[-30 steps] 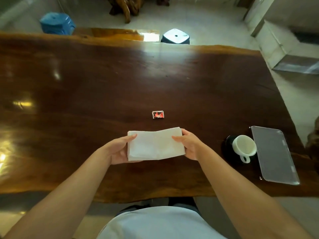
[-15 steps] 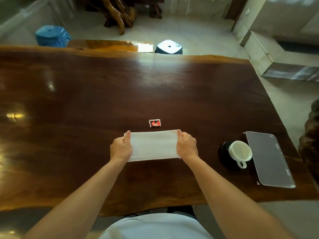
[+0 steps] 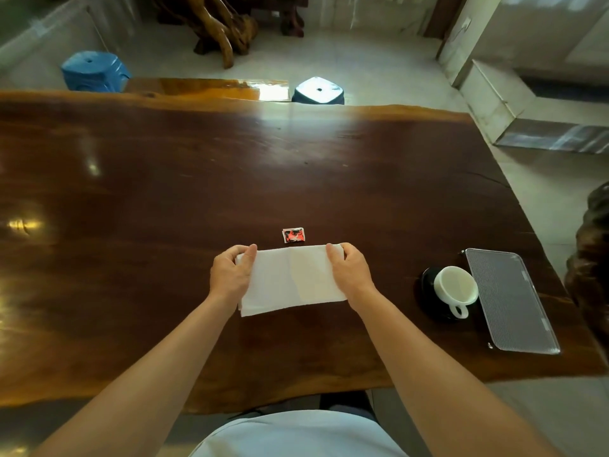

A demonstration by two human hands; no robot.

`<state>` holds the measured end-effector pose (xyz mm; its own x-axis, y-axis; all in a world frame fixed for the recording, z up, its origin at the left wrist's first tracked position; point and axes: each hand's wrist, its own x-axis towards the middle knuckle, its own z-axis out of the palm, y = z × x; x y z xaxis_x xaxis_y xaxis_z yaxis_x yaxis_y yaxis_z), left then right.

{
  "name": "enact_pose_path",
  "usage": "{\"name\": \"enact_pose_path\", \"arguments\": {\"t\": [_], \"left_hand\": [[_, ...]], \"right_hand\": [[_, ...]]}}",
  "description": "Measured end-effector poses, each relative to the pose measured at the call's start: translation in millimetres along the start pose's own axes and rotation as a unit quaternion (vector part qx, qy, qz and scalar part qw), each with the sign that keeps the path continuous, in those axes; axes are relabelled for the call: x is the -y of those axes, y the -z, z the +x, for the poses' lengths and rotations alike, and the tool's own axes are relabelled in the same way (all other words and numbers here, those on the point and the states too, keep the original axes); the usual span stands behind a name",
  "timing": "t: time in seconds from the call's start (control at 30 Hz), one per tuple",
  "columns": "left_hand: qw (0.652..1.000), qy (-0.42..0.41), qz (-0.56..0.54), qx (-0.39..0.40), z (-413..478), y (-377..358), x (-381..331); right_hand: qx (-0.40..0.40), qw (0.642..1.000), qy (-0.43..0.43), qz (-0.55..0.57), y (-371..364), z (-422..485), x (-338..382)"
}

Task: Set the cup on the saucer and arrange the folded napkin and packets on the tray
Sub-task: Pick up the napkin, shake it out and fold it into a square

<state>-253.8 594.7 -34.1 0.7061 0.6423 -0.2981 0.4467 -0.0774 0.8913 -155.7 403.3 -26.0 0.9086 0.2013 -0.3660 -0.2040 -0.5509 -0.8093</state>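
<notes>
A white napkin (image 3: 291,278) lies flat on the dark wooden table (image 3: 230,179) in front of me. My left hand (image 3: 230,275) pinches its far left corner and my right hand (image 3: 349,270) pinches its far right corner. Just beyond the napkin's far edge lies a small red and black packet (image 3: 293,235). To the right, a white cup (image 3: 456,288) stands on a black saucer (image 3: 428,295), handle toward me. A clear ribbed tray (image 3: 509,300) lies right beside the saucer, with nothing on it.
The table's near edge runs just in front of my body and its right edge lies beyond the tray. A blue stool (image 3: 94,72) and a white-topped stool (image 3: 318,90) stand behind the far edge. A dark carved wooden piece (image 3: 591,258) sits at the far right.
Both hands slid from the napkin's sides up to its far corners. The napkin now lies flatter and closer to the packet. The camera view tilted a little.
</notes>
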Motion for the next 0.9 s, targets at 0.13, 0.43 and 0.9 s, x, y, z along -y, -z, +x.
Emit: {"name": "enact_pose_path", "arguments": {"t": [0.13, 0.43, 0.9], "left_hand": [[0.992, -0.071, 0.094, -0.055, -4, 3, -4], [0.995, 0.024, 0.072, -0.071, -4, 8, -20], [0.843, 0.25, -0.39, 0.273, -18, -3, -31]], "right_hand": [[-0.036, 0.996, 0.055, -0.056, -1, 1, 2], [-0.092, 0.984, 0.102, -0.109, 0, -7, -1], [-0.084, 0.962, 0.242, -0.1, -8, -32, 52]]}}
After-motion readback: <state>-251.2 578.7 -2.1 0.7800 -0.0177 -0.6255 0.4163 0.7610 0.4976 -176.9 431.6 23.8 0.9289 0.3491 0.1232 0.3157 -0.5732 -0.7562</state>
